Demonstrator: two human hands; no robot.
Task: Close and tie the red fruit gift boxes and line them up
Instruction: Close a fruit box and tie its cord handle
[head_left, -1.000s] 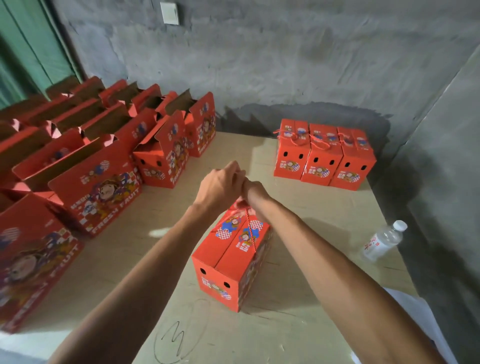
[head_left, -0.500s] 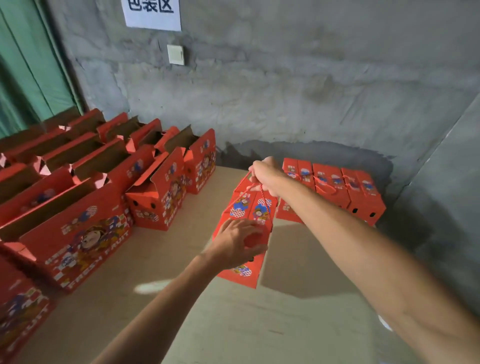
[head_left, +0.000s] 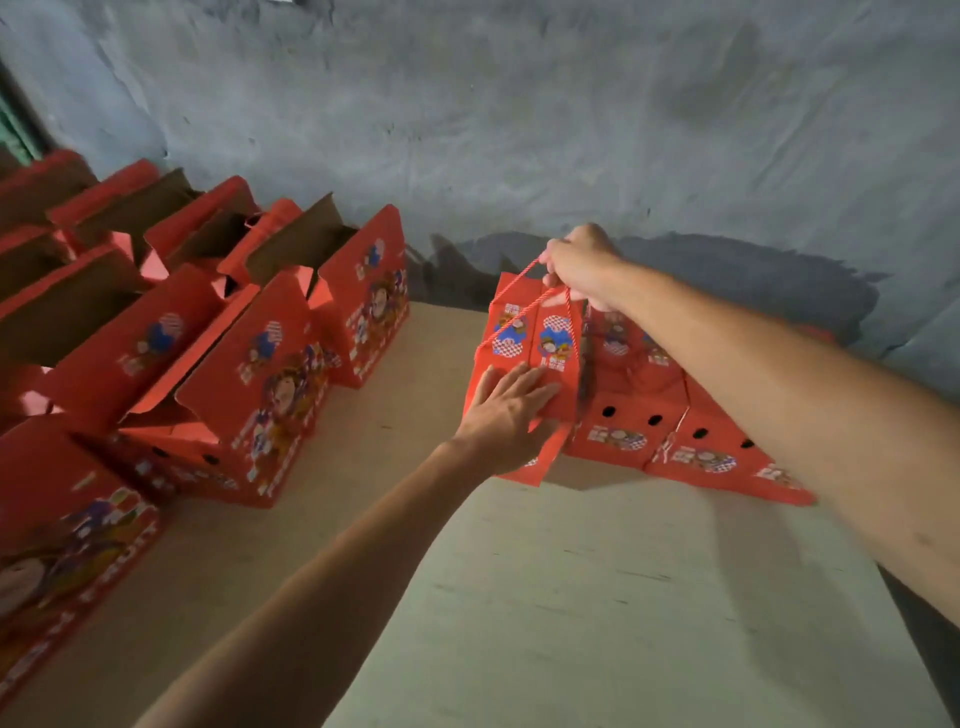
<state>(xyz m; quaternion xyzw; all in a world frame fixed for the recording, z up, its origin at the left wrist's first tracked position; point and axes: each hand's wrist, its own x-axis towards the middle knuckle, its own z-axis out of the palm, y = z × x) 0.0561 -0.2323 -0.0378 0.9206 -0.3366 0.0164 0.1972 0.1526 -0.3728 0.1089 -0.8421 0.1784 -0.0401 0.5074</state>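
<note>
A closed red gift box (head_left: 524, 343) hangs tilted just above the table, right against the left end of the row of tied red boxes (head_left: 639, 415) by the back wall. My right hand (head_left: 582, 267) grips its red cord handle (head_left: 519, 304) from above. My left hand (head_left: 506, 410) lies flat on the box's near top panel, fingers straight. The row's right part is hidden behind my right forearm.
Several open red gift boxes (head_left: 249, 374) with raised flaps crowd the left side of the pale table (head_left: 571, 597). A grey concrete wall (head_left: 519, 130) runs close behind the boxes. The table's right edge drops off near my right arm.
The box was lifted off the table's middle by its cord and carried back and right to the tied row. My left hand shifted from the cord to the box's top.
</note>
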